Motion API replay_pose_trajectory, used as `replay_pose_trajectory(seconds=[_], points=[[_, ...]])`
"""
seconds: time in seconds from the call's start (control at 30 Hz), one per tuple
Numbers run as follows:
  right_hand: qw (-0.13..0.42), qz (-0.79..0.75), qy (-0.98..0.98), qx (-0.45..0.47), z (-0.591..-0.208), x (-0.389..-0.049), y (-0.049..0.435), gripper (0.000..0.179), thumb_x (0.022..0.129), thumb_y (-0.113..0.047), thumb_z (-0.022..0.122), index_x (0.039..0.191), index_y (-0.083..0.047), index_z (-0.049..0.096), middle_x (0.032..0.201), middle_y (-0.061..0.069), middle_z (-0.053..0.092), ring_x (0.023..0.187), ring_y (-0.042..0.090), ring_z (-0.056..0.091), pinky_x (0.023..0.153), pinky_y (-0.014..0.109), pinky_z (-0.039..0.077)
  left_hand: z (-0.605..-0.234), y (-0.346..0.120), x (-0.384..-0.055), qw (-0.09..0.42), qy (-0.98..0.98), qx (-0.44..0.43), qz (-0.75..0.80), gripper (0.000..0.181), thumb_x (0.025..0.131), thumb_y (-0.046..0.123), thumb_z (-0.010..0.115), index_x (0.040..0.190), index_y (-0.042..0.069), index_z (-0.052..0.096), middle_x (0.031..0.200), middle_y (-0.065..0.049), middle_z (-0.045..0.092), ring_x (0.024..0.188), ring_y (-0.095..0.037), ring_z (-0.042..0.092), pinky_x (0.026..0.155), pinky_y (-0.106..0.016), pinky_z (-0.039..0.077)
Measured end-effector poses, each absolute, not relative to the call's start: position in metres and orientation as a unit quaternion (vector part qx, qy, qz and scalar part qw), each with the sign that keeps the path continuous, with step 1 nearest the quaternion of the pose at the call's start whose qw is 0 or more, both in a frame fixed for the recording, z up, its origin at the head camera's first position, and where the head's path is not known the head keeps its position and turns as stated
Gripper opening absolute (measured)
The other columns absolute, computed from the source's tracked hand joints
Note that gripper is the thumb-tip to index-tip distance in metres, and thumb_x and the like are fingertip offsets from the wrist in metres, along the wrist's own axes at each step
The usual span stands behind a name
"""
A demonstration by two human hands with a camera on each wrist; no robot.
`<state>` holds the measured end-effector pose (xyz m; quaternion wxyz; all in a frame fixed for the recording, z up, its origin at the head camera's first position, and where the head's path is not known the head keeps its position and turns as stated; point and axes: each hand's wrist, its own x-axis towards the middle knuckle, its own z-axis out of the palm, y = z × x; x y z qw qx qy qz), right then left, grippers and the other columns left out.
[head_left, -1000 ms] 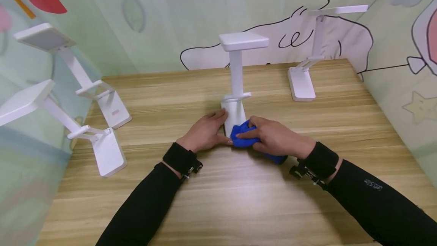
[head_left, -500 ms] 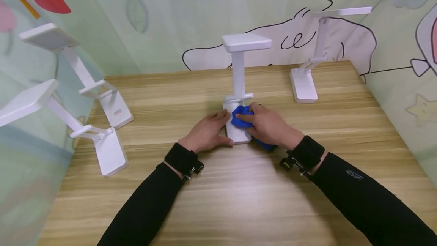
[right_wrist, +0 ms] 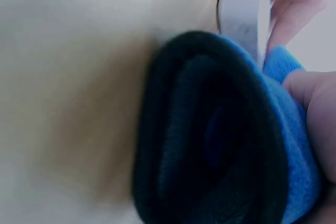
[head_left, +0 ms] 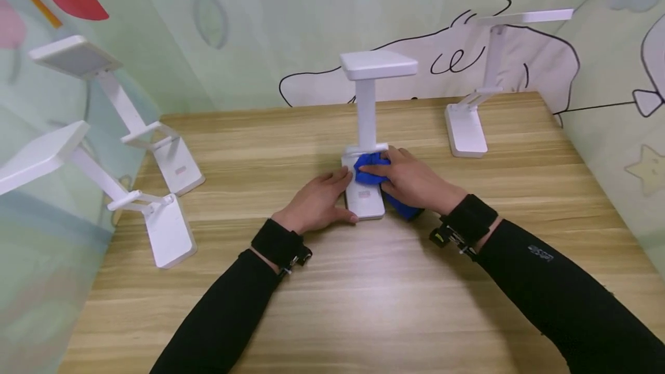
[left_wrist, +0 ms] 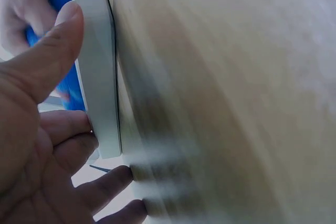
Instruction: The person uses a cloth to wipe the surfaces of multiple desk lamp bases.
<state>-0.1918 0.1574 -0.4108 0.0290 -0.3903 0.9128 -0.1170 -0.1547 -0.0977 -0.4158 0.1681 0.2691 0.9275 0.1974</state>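
Note:
A white desk lamp (head_left: pixel 365 205) stands upright at the middle of the table, its head level. My left hand (head_left: pixel 319 202) steadies the left side of its base, thumb at the front corner and fingers along the edge; the left wrist view shows the thumb lying over the base's side (left_wrist: pixel 100 87). My right hand (head_left: pixel 418 179) grips a blue cloth (head_left: pixel 370 171) and presses it on the upper part of the base, just below the hinge. A loose end of the cloth (right_wrist: pixel 289 108) hangs folded beside the base. A small label shows on the base's bare front part.
Two more white desk lamps, one at the back left (head_left: pixel 179 166) and one nearer (head_left: pixel 168 235), stand by the table's left edge. Another desk lamp (head_left: pixel 466 131) stands at the back right. A printed curtain (head_left: pixel 249 33) rises behind the wooden table (head_left: pixel 322 316).
My right hand has slid the blue cloth from the base's front edge up toward the hinge, baring the front part. The left hand has stayed at the base.

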Motion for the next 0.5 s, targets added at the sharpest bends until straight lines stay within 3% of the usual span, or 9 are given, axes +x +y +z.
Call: replay_pose_trajectory(seconds=[0.13,0.3,0.5], points=[[-0.002,-0.078,0.925,-0.372,-0.414,-0.19,0.155,0.052,0.098,-0.011,0.069,0.15,-0.015,0.062,0.126,0.034,0.058,0.101,0.038,0.065,0.087,0.053,0.06,-0.419,-0.097,-0.155,0.172,0.929,0.265,0.193,0.098,0.094,0.055,0.075,0.167,0.008,0.029,0.175,-0.011,0.024,0.157,-0.039,0.032,0.128,-0.05,0.029],[0.019,-0.102,0.944,-0.314,-0.417,-0.181,0.166,0.055,0.096,-0.01,0.067,0.151,-0.011,0.06,0.123,0.033,0.058,0.089,0.036,0.066,0.074,0.049,0.062,-0.42,-0.095,-0.155,0.17,0.927,0.271,0.198,0.098,0.094,0.054,0.076,0.166,0.007,0.03,0.174,-0.013,0.025,0.157,-0.041,0.033,0.128,-0.05,0.029],[0.008,-0.111,0.962,-0.248,-0.421,-0.199,0.168,0.043,0.099,-0.009,0.063,0.141,-0.001,0.065,0.119,0.034,0.056,0.079,0.036,0.067,0.064,0.047,0.061,-0.418,-0.097,-0.155,0.165,0.927,0.268,0.204,0.099,0.093,0.051,0.078,0.166,0.005,0.03,0.174,-0.014,0.026,0.156,-0.041,0.033,0.128,-0.049,0.028]])
